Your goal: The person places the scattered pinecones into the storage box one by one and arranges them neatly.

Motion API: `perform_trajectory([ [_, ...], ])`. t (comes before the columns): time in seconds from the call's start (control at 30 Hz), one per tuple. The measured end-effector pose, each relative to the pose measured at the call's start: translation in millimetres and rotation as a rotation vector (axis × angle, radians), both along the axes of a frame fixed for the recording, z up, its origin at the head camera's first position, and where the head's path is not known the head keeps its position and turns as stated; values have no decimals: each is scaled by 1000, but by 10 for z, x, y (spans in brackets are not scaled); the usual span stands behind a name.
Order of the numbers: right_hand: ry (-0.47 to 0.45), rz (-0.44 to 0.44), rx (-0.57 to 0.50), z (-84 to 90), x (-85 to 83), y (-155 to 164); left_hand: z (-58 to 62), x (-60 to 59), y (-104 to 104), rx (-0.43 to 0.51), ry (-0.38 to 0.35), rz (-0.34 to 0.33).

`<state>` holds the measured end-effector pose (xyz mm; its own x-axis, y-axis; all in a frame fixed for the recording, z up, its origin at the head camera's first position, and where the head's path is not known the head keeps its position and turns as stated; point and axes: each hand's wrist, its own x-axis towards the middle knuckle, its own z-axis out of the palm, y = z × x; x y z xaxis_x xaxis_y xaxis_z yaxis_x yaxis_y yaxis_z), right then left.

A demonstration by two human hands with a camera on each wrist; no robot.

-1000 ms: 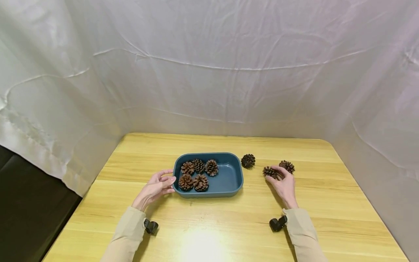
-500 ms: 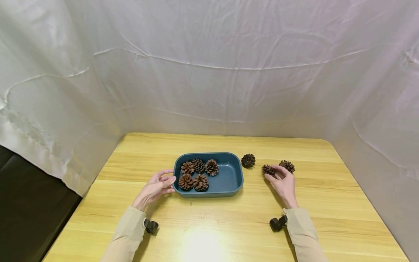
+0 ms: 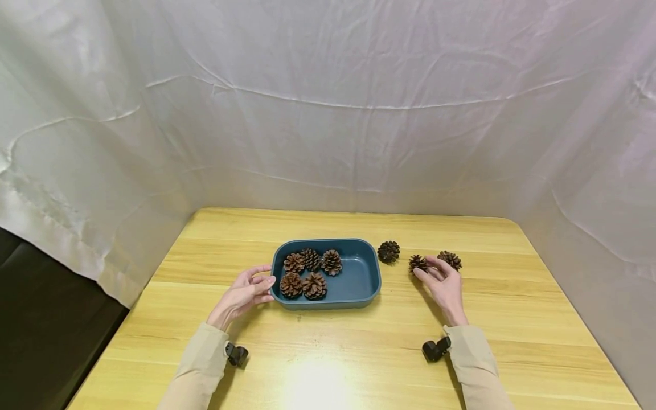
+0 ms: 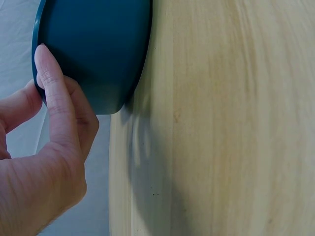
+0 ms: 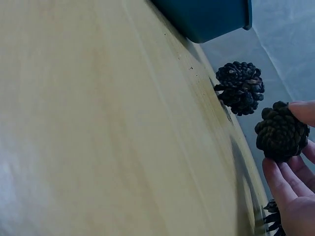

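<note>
Inside blue tray (image 3: 365, 273) — five pine cones (image 3: 310, 272)

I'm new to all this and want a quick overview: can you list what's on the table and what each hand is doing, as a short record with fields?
Surface: wooden table
Container: blue tray, with five pine cones inside
Loose cones: dark pine cone beside the tray; far-right pine cone
Left hand: fingers rest against the tray's left end
Right hand: pinches a held pine cone
Backdrop: white sheet
</note>
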<state>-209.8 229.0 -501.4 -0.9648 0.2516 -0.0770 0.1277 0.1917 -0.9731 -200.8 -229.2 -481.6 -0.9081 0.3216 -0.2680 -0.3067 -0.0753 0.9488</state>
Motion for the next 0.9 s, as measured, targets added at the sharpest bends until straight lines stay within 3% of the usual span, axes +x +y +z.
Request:
perform_trajectory([
  [0.33,5,22,-65,60,13,-19,-4,0,3,-2,0,5],
  [0.57,30,90,-226,85,30,-17,-1,1,1,-3,1,5],
  [0.9,65,224,-159,169,15,-28,13,7,1,0,-1,2],
])
